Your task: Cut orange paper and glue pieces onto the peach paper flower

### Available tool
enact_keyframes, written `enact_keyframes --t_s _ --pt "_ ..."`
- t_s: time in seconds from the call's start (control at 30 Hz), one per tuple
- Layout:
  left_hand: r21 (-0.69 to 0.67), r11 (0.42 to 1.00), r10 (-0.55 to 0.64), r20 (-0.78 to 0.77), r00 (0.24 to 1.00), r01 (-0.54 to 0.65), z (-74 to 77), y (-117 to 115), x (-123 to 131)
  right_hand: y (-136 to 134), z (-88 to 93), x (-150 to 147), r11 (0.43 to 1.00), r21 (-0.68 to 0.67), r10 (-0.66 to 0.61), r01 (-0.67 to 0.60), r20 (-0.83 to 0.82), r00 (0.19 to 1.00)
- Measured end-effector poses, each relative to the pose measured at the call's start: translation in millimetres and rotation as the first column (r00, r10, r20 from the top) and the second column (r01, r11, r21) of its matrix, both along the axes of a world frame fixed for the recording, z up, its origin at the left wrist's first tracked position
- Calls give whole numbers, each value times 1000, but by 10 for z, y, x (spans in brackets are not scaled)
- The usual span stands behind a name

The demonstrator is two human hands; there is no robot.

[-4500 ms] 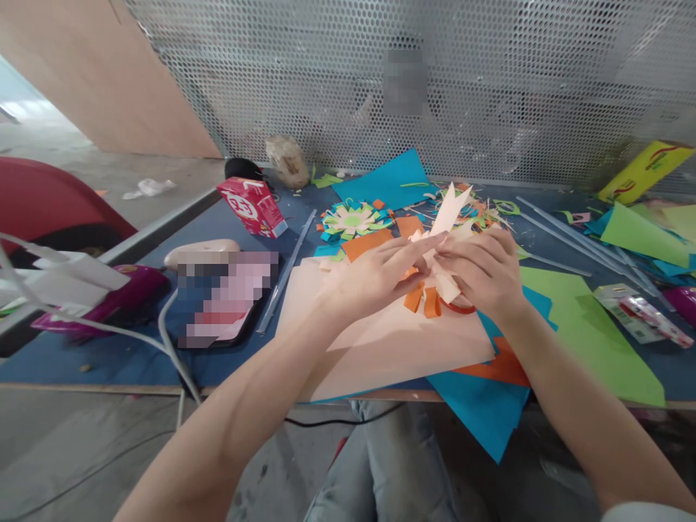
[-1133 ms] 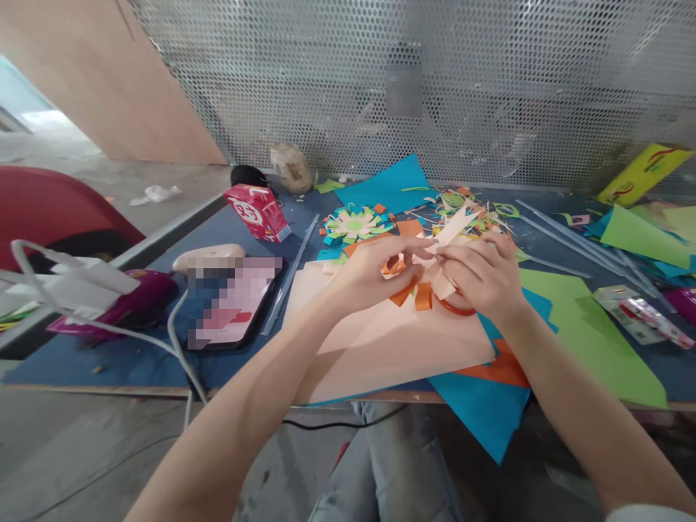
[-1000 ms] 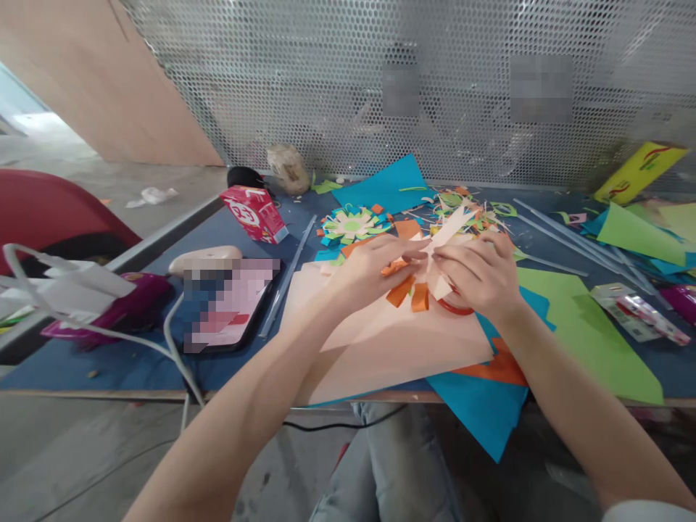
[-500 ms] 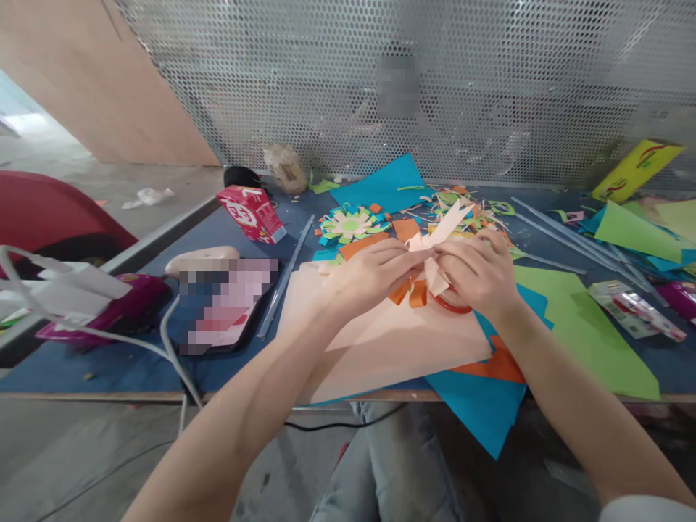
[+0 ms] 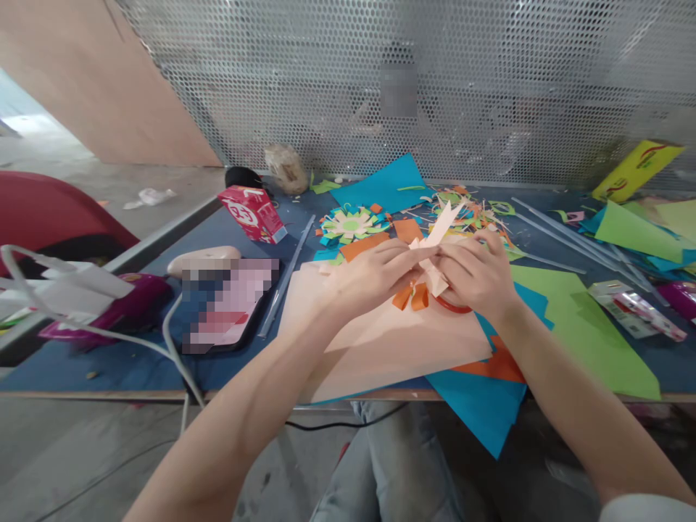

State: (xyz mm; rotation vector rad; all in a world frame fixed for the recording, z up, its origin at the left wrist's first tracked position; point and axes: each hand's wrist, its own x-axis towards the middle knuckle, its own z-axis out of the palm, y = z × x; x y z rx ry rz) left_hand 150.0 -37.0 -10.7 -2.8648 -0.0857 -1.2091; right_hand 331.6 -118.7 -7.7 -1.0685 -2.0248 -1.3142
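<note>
Peach paper (image 5: 433, 275) between left fingers (image 5: 412, 257) and right fingers (image 5: 461, 259), both pinched on it.

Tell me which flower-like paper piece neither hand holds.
The green-centred piece, lying flat beyond the left hand; the peach-and-orange piece is held between it and the right hand.

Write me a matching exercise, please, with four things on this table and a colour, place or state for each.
Things:
1. forked pale paper strip
2. small carton
3. long box at the far right
4. phone

Descriptions:
A. mainly yellow
B. at the fingertips of the left hand and right hand
C. lying flat, with a dark edge
D. red and white

Pairs: 1-B, 2-D, 3-A, 4-C
</note>
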Motion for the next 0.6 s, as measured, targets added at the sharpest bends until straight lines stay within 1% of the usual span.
enact_keyframes --t_s 0.1,0.27,0.43,0.5,0.53,0.57,0.6 --pt "-19 1000 17 18 1000 -17 0 -4 5 9 -12 7 1000 -19 4 -4 -19 1000" --pt "44 999 -5 79 997 1 -7 -18 19 13 -23 0 1000 -21 14 -15 -47 999" --pt "37 999 -10 67 998 7 -13 -48 20 10 -15 -12 1000 -11 6 -7 -74 997" --pt "-48 998 -23 76 997 27 -4 -61 21 15 -18 -1 1000 2 4 -4 -97 995" --pt "-129 991 -25 84 996 36 5 -67 20 17 -22 8 1000 6 5 -4 -107 994" --pt "-232 972 -28 91 995 48 17 -71 18 18 -25 17 1000 8 8 -7 -118 993" --pt "-349 935 -36 98 995 68 32 -74 15 18 -29 25 1000 3 8 -7 -132 991"
